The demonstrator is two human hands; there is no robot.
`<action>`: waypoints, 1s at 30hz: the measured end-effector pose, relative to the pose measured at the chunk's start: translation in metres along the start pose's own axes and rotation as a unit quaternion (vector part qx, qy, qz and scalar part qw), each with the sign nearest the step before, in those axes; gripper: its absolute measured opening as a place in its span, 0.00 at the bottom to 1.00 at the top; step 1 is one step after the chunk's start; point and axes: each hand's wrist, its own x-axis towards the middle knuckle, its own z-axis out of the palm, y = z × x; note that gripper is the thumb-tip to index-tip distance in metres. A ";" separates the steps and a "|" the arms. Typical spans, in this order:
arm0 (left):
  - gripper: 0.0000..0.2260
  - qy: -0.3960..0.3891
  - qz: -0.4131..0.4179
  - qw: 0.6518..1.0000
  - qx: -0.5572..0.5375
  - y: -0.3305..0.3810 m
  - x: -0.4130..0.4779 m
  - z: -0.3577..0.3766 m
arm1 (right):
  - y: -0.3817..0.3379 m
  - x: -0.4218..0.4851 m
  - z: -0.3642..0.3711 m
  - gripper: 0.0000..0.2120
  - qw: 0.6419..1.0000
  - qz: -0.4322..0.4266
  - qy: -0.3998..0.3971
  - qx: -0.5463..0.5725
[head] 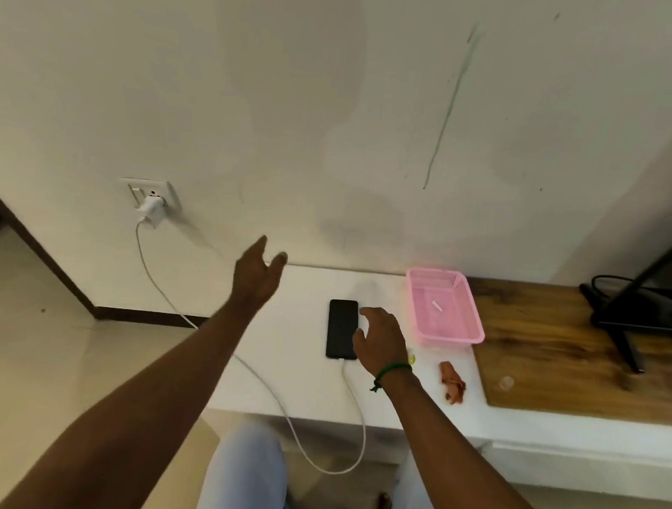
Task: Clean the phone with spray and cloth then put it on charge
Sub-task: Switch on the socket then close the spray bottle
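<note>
Right hand hovers loose-fingered, gripping nothing, at right edge of phone; contact unclear. Left hand raised, fingers spread, empty. Phone lies flat on white table, cable plugged in. Likely light, rigid, slick glass; take by long edges.

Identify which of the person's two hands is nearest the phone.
The right hand, with a green wristband, is at the right edge of the phone; the left hand is raised farther off, toward the wall.
</note>
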 end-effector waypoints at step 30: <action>0.29 -0.288 0.050 0.932 0.212 -0.048 -0.164 0.103 | 0.064 -0.051 0.018 0.25 0.994 -0.019 -0.036 -0.097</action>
